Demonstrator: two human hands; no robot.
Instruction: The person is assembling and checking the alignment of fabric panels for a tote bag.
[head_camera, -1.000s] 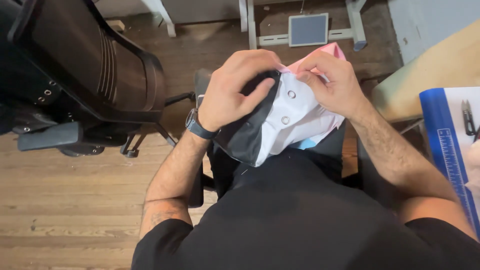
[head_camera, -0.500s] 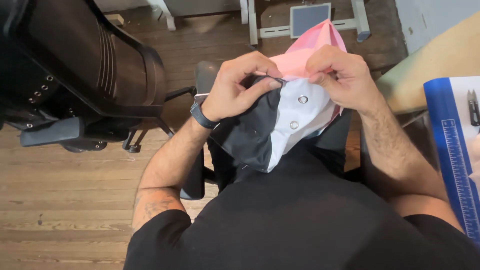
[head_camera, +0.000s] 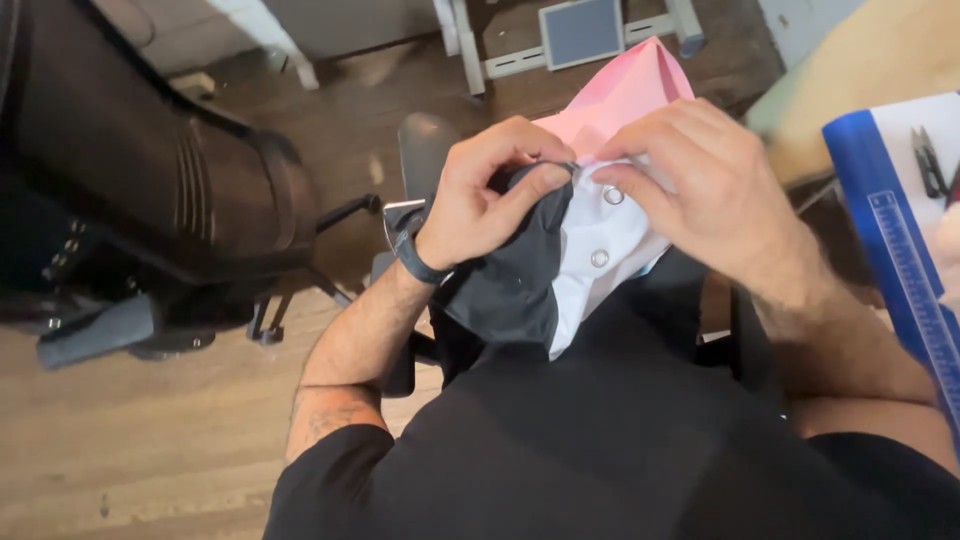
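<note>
Your left hand and right hand pinch the snap-studded fabric piece taut, steadying its seam for close work.

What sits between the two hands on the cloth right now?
In the head view, the white panel with a metal snap lies between the left hand and right hand; both pinch the garment's top edge.

Even indoor light — slight blur
</note>
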